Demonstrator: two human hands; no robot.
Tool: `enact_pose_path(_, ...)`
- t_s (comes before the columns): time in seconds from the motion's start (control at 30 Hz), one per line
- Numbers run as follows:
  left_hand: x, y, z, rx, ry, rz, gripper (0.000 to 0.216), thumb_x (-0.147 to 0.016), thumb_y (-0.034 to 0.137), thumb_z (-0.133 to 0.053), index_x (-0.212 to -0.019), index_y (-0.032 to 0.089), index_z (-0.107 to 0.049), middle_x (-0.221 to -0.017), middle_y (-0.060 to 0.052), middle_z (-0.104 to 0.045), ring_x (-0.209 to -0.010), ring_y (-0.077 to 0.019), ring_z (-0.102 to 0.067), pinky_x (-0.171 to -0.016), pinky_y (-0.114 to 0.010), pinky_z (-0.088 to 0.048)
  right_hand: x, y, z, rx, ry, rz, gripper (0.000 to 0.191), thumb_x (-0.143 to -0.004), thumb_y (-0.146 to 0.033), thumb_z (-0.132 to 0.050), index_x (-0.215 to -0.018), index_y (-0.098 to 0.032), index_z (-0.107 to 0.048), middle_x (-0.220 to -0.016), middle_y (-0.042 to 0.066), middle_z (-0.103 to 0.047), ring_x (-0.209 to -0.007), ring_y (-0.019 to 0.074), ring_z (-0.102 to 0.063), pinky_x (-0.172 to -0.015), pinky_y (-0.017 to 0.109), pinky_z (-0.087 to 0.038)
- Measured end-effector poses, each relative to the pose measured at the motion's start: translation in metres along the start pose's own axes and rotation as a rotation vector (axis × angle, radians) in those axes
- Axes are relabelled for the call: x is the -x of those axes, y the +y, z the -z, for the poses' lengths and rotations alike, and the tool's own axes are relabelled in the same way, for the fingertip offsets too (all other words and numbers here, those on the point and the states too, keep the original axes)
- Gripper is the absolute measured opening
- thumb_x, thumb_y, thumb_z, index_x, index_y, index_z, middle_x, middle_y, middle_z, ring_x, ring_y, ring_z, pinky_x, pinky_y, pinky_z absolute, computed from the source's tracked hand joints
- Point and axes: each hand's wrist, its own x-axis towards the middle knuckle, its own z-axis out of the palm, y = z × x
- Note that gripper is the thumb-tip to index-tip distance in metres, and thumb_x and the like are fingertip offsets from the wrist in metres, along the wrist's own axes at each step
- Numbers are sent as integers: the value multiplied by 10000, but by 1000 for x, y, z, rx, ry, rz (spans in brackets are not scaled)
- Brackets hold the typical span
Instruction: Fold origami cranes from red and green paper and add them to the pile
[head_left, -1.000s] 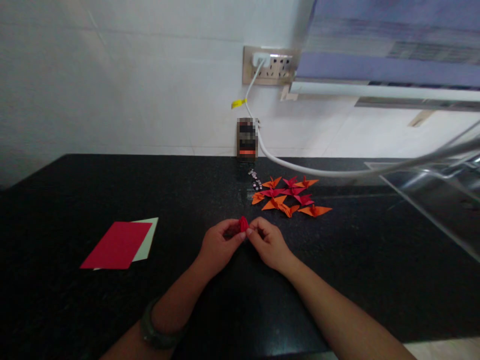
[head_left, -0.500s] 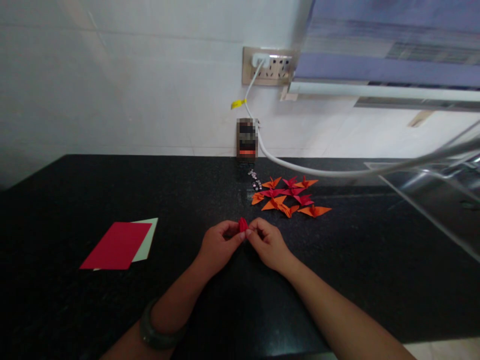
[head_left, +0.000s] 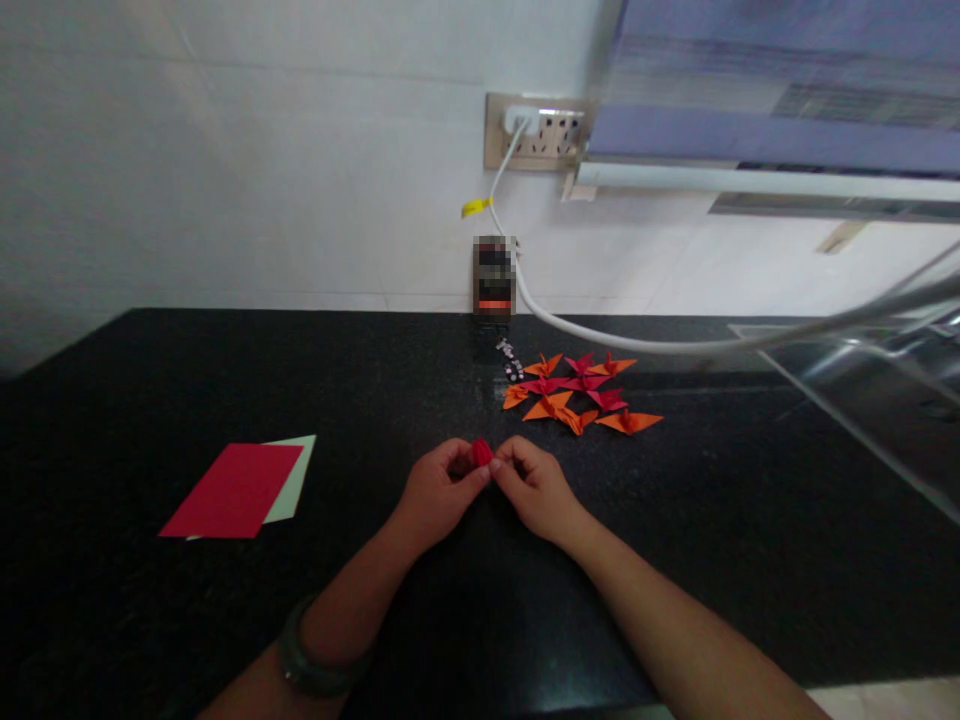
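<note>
A small folded red paper piece [head_left: 481, 453] is pinched between both hands over the black countertop [head_left: 150, 380]. My left hand [head_left: 433, 496] grips it from the left with thumb and fingers closed. From the right, my right hand [head_left: 534, 488] pinches the same piece. Most of the paper is hidden by the fingertips. Just beyond the hands lies a cluster of several folded orange and red paper shapes [head_left: 581, 393].
A red paper sheet [head_left: 234, 489] lies over a pale sheet at the left. A small dark device [head_left: 494, 277] stands against the wall, with a white cable [head_left: 600, 335] running to a wall socket [head_left: 534, 131]. A metal sink edge [head_left: 847, 390] is at right.
The red piece sits slightly lower between the fingertips and shows less of its tip. Both hands stay in the same place.
</note>
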Motion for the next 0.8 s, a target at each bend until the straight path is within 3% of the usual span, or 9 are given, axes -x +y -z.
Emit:
enact_pose_path(0.4,-1,-1,-1,68,-47,59,202,-680,358,-601,-696,157,-588,-606,19,-553,-557,-109,-495,-535,-222,-392,0,0,1,22,-11,23,147,-810,-233,-452,-676,-179,-481,-567,-48,-421,-526,87,-399,-504,203,-322)
enact_pose_path(0.7,0,1,1,80,-60,14,144,-726,282,-558,-795,163,-600,-745,-16,-625,-705,-150,-567,-659,-263,-437,0,1,0,3,-19,15,126,-816,-241,-455,-715,-175,-492,-575,-45,-423,-523,89,-398,-504,209,-325)
enact_pose_path(0.8,-1,0,2,54,-57,-19,141,-742,269,-540,-810,161,-602,-797,-31,-625,-761,-162,-572,-715,-285,-438,0,1,0,-23,-30,-12,114,-821,-254,-454,-838,-169,-528,-601,-40,-446,-534,93,-410,-511,213,-334)
